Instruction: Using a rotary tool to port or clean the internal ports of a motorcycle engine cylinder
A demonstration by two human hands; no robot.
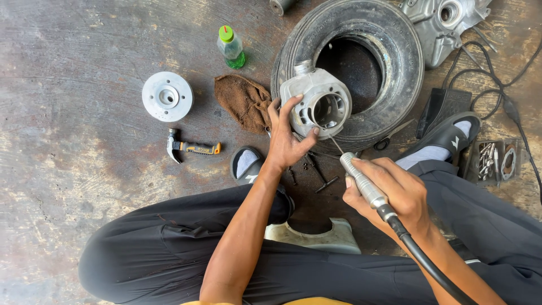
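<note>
Grey metal engine cylinder (316, 104) leaning on a tyre (361, 62), gripped by left hand (288, 141) fingers; right hand (395, 195) fingers closed around a rotary grinder handpiece (361, 181); stained concrete floor (73, 169).

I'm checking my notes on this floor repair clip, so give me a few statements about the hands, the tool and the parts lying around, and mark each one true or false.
1. The left hand grips the grey engine cylinder. True.
2. The right hand holds a hammer. False: it holds a slim metal grinding handpiece on a black flexible shaft; the hammer lies on the floor.
3. The cylinder rests against a black tyre. True.
4. The brown rag covers the round metal disc. False: they lie apart.
5. A green-capped bottle stands beyond the rag. True.
</note>
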